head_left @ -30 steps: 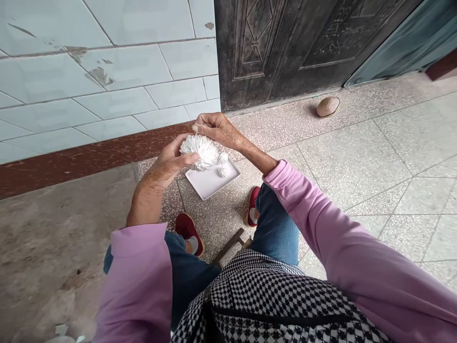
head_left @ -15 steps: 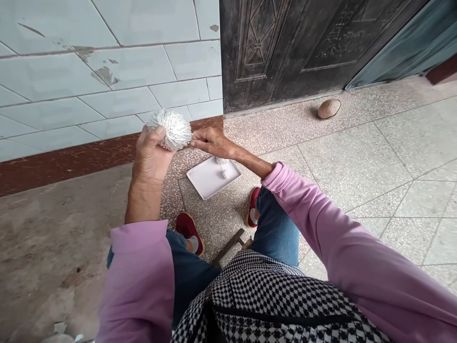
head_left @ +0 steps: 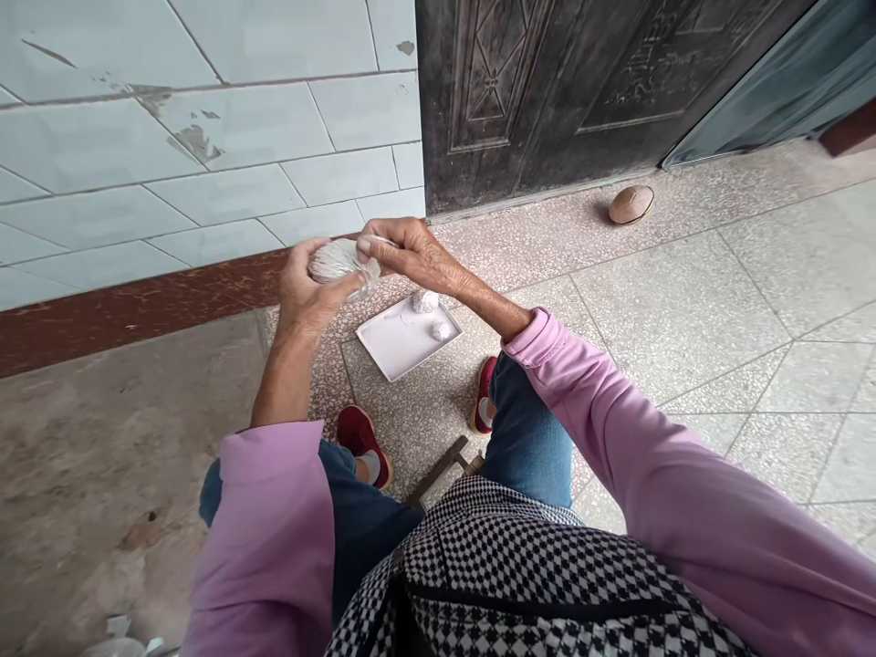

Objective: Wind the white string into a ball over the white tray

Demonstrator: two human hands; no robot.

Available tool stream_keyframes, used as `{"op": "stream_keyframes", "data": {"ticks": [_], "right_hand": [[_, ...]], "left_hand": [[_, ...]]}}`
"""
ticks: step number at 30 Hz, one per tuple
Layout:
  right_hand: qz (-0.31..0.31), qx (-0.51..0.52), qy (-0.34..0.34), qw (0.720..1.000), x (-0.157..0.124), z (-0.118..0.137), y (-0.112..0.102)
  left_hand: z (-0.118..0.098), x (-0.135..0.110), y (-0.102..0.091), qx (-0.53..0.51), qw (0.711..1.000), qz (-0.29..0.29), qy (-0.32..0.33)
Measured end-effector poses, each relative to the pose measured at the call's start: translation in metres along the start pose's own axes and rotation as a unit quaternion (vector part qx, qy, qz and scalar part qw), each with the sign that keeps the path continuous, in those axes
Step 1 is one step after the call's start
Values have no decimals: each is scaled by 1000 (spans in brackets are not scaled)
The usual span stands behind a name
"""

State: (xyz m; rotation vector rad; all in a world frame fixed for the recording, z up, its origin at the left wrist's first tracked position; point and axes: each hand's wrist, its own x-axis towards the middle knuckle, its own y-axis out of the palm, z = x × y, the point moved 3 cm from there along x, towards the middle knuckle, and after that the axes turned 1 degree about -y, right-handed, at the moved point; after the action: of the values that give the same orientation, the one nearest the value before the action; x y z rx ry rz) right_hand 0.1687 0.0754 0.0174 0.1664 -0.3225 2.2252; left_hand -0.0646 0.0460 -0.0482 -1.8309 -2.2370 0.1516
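I sit over a stone floor with both hands raised in front of me. My left hand [head_left: 307,290] is closed round a white fluffy ball [head_left: 340,262], which is blurred by motion. My right hand [head_left: 411,253] pinches the ball's upper right side with thumb and fingers. Below the hands a white square tray [head_left: 397,345] lies on the floor, with two small white balls [head_left: 425,301] near its far right edge.
A tiled wall with a red skirting [head_left: 137,310] runs on the left, and a dark metal door [head_left: 561,82] stands ahead. A small round brown object [head_left: 630,203] lies by the door. My red shoes [head_left: 360,438] flank a stool leg.
The ball went up and left in my left hand, then came back down toward the middle. It now looks flatter and blurred, and my right hand has closed on it again.
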Motion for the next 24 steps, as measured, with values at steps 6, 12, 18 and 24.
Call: {"op": "stream_keyframes", "data": {"ticks": [6,12,18,24], "right_hand": [[-105,29,46,993,8,-3,-34],[-106,106,109,983,10,-16,-40],[-67,215,177,958,5,-16,-23],[-70,235,210,946,5,-30,-11]], "left_hand": [[-36,-25,25,-99,984,113,-96],[-52,-35,31,-135,965,192,-118],[-53,-39,31,-161,954,226,-110],[-38,-28,22,-211,956,185,-88]]}}
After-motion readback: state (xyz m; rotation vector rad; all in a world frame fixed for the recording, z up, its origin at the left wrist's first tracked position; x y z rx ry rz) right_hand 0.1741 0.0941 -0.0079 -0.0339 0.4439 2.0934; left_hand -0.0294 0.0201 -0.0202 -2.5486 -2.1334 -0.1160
